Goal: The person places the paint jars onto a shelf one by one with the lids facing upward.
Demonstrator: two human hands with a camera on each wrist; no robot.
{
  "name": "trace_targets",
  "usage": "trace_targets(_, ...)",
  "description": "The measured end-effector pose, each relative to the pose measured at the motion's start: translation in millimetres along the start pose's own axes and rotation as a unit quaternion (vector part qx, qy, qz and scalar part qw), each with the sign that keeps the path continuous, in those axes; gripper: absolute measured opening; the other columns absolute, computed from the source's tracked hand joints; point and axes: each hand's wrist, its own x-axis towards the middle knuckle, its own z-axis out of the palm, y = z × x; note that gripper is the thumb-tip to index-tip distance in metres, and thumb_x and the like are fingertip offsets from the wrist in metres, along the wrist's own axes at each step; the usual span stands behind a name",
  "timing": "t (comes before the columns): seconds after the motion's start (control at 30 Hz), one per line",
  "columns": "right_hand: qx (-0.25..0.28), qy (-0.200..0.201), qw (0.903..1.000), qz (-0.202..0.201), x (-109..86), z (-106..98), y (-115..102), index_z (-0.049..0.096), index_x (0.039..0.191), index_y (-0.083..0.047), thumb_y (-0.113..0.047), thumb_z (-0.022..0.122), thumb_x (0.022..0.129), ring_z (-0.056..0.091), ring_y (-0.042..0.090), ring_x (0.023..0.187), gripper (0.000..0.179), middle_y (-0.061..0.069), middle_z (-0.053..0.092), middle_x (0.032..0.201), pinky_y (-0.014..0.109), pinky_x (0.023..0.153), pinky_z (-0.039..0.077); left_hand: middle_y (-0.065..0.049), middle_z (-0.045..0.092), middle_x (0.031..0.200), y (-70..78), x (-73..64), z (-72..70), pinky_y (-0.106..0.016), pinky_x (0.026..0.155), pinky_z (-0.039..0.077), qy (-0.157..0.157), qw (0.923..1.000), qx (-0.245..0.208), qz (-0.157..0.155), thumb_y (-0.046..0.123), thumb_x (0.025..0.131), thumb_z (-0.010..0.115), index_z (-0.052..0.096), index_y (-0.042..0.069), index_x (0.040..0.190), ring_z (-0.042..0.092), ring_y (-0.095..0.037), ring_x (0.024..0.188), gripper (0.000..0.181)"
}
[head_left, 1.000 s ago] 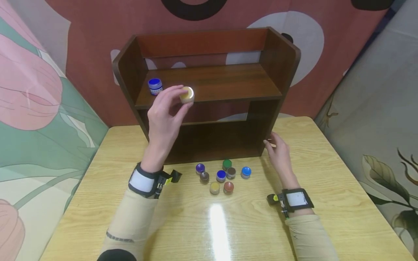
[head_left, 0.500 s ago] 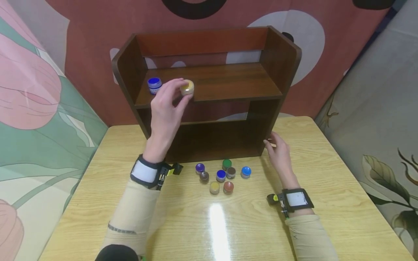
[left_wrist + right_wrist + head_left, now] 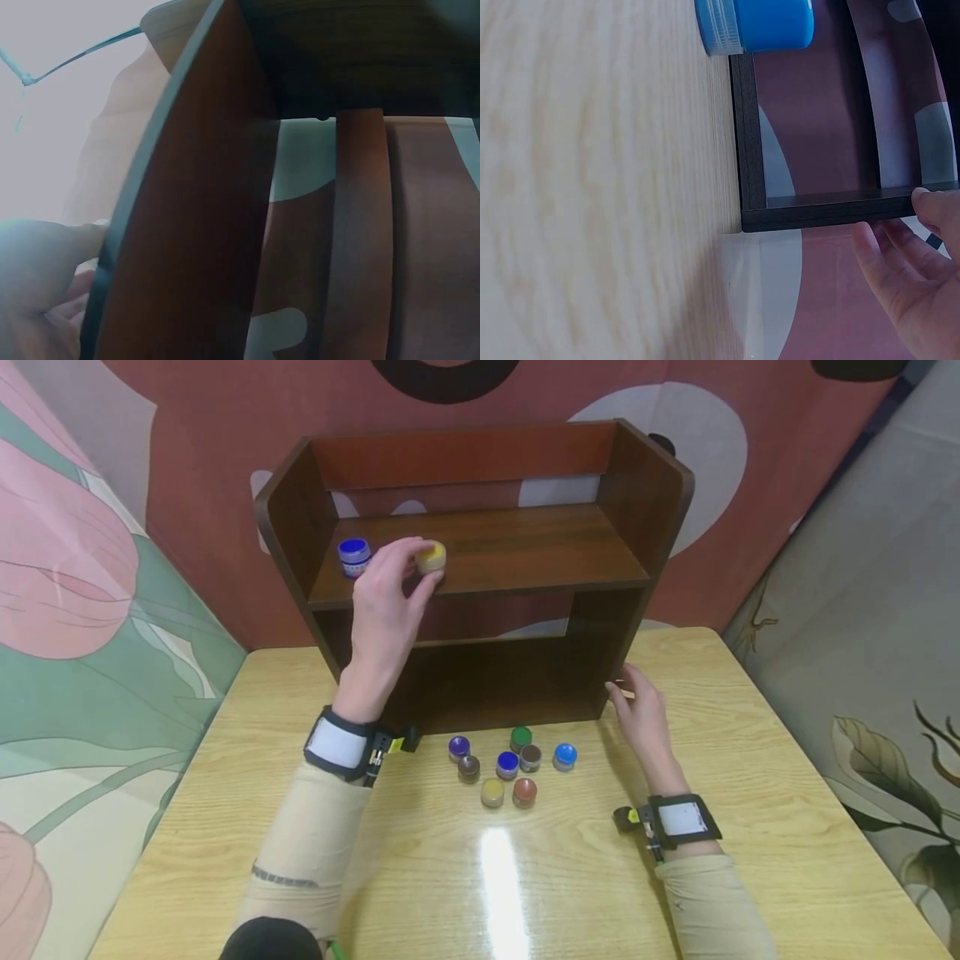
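My left hand pinches a small jar with a yellow lid between thumb and fingers, at the front of the bookshelf's upper board. A blue-lidded jar stands to its left on the same board. In the left wrist view my left hand shows partly behind a shelf panel, with the held jar hidden. My right hand holds the right side panel low down. In the right wrist view its thumb lies on the panel's front edge and the fingers lie along the outer side.
Several small jars are grouped on the wooden table before the bookshelf, among them a green one, a light blue one, a red one and another yellow one. Patterned cloth hangs behind and at both sides.
My left hand has moved slightly up and forward with the yellow-lidded jar, bringing it over the upper board's front, and the jar now stands more upright. The right hand stays on the side panel.
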Motion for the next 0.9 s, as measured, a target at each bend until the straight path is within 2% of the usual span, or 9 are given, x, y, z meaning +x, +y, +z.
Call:
trace_targets(0.33, 0.002, 0.0, 1.0, 0.003, -0.6, -1, -1, 0.057, 0.133, 0.0, -0.007, 0.057, 0.1, 0.067, 0.039, 0.111, 0.034, 0.024, 0.066, 0.126, 0.047, 0.087, 0.06, -0.01, 0.067, 0.131, 5.5, 2.1, -3.8, -0.029, 0.105, 0.052, -0.015, 0.999, 0.008, -0.041, 0.017, 0.092, 0.071, 0.063, 0.007, 0.127, 0.064, -0.021, 0.125, 0.037)
trace_targets(0.67, 0.0, 0.002, 1.0, -0.002, -2.1, -3, -2, 0.057, 0.133, -0.001, -0.007, 0.057, 0.1, 0.067, 0.038, 0.111, 0.034, 0.024, 0.066, 0.126, 0.046, 0.087, 0.059, -0.01, 0.066, 0.134, 12.5, 7.1, -4.3, -0.032, 0.106, 0.051, -0.028, 0.9946, 0.036, -0.093, 0.018, 0.093, 0.069, 0.06, 0.008, 0.13, 0.063, -0.024, 0.126, 0.039)
trace_targets(0.9, -0.002, 0.001, 1.0, 0.0, -2.5, -3, -2, 0.057, 0.133, -0.002, -0.007, 0.058, 0.099, 0.067, 0.038, 0.111, 0.034, 0.023, 0.065, 0.127, 0.045, 0.087, 0.059, -0.013, 0.066, 0.134, 15.3, 11.1, -6.6, -0.037, 0.105, 0.053, -0.043, 0.9918, 0.054, -0.107, 0.017, 0.094, 0.068, 0.058, 0.008, 0.131, 0.065, -0.028, 0.123, 0.04)
